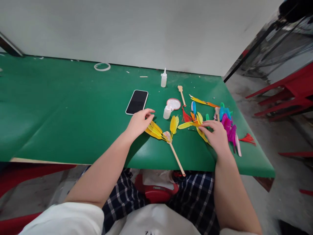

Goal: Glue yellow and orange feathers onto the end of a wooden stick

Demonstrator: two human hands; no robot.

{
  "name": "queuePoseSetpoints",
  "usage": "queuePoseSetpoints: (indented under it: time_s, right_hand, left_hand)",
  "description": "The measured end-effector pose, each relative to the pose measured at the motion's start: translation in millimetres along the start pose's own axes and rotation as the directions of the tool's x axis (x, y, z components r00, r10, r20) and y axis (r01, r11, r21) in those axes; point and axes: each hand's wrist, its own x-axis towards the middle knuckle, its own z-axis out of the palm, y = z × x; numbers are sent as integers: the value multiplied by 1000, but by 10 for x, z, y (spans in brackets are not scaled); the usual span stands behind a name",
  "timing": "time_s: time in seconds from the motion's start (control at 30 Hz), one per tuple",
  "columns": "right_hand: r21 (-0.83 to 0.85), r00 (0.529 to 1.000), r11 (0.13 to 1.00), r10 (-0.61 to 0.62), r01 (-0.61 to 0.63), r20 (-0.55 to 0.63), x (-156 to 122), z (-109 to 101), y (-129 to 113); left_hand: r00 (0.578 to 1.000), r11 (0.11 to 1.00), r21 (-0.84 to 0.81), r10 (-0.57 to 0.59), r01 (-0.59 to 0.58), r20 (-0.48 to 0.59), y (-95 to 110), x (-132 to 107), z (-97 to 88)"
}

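My left hand [139, 124] rests at the outer ends of yellow feathers [156, 130] fixed to a wooden stick [177, 159]. Its fingers are slightly bent and apart from the thumb. More yellow feathers [174, 124] fan out on the other side of a pale, patterned piece [167, 135] at the stick's top; the stick's lower end juts past the table edge. On the right, my right hand [216, 135] has thumb and forefinger on a yellow feather [197, 124] in a loose group of yellow and orange ones. The exact grip is partly hidden.
On the green table [73, 124] are a phone [137, 102], a small white bottle [167, 112], a nozzle bottle [163, 80], a red-rimmed round piece [174, 104], a wooden handle [181, 94], red tassels [186, 116], purple feathers [229, 129] and a clear ring [102, 67]. Red chairs [288, 88] stand right.
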Motion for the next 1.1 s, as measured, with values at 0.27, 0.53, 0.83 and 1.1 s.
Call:
queuePoseSetpoints:
  time_s: [0.27, 0.53, 0.83, 1.1]
  right_hand:
    - [535, 880, 700, 343, -473, 329, -1, 61, -152]
    - [447, 829, 806, 92, -388, 552, 167, 348, -819]
    - [538, 872, 723, 187, -435, 453, 250, 325, -811]
    - [407, 884, 854, 121, -324, 451, 199, 367, -516]
  left_hand:
    - [997, 983, -185, -5, -9, -79, 88, -12, -44]
    - [997, 879, -474, 73, -49, 33, 379, -159, -12]
    - [1000, 905, -425, 14, -14, -5, 169, -63, 31]
    - [998, 938, -347, 35, -18, 43, 226, -81, 38]
